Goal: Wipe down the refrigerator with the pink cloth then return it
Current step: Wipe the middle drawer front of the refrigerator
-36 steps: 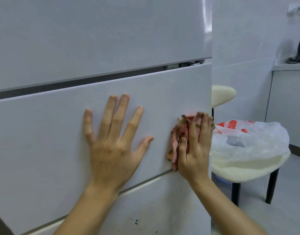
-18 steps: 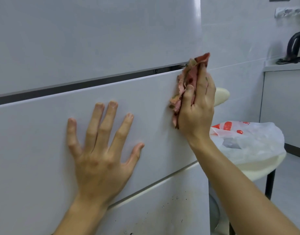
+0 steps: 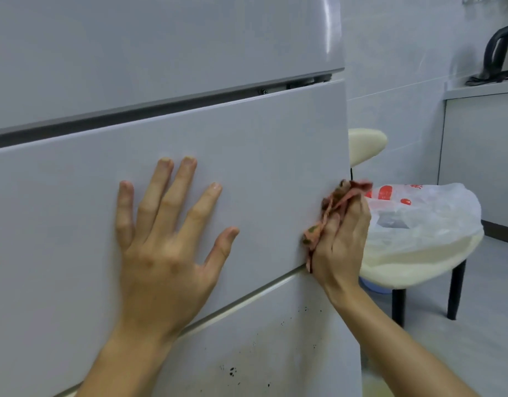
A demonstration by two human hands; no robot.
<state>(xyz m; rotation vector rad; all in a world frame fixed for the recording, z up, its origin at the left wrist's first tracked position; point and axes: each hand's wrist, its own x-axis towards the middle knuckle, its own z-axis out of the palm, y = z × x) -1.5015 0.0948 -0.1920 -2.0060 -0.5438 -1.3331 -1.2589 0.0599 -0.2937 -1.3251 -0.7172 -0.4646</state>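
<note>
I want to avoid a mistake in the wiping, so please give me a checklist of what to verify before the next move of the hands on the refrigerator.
1. Right hand grips the pink cloth: ok.
2. Cloth touches the refrigerator's middle door, at its right edge: ok.
3. Left hand flat on that door, fingers spread: ok.
4. Lower door clean: not ok, dark specks show on it.
5. Place to return the cloth: cannot tell, none is evident in this view.
</note>
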